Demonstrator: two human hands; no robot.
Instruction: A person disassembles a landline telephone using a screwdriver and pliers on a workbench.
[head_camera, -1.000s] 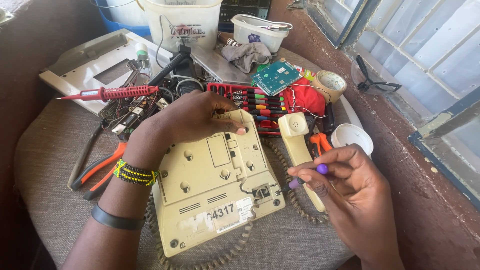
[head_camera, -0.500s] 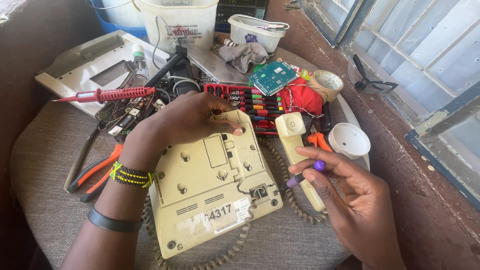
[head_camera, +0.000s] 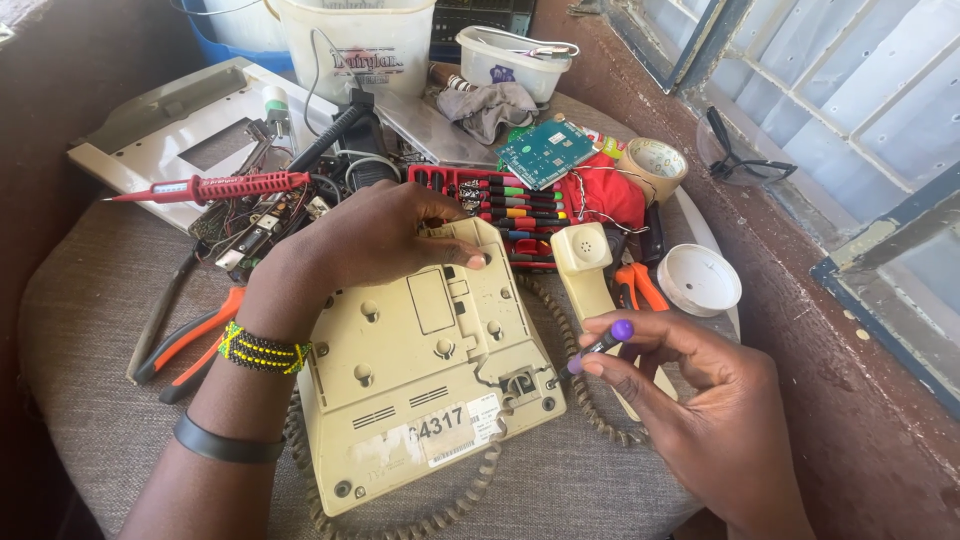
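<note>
Head view. Your left hand lies flat over the top edge of the upturned cream plastic desk telephone base, fingers spread and pressing down, not gripped round anything. The base sits underside up at the middle of the grey fabric-covered worktop, its coiled cream cord curling round the near edge.

Your right hand pinches a small precision screwdriver with a purple cap; thumb and forefinger are closed on its shaft, the tip touching or just beside the base's right edge near the cord socket. Exactly where the tip seats is too small to tell.

The cream handset lies just right of the base, under the screwdriver hand. Behind it: a red tray of coloured-handled driver bits, a green circuit board, a roll of tan tape. Orange-handled pliers lie left of your wrist, a red test probe further back.

Risks, as I judge them: the driver meets the base at a slant, so the tip may slip and gouge the plastic or jab toward your left fingers. The soft cloth may let the base slide if your pressure eases. A freed screw could vanish into the clutter.
</note>
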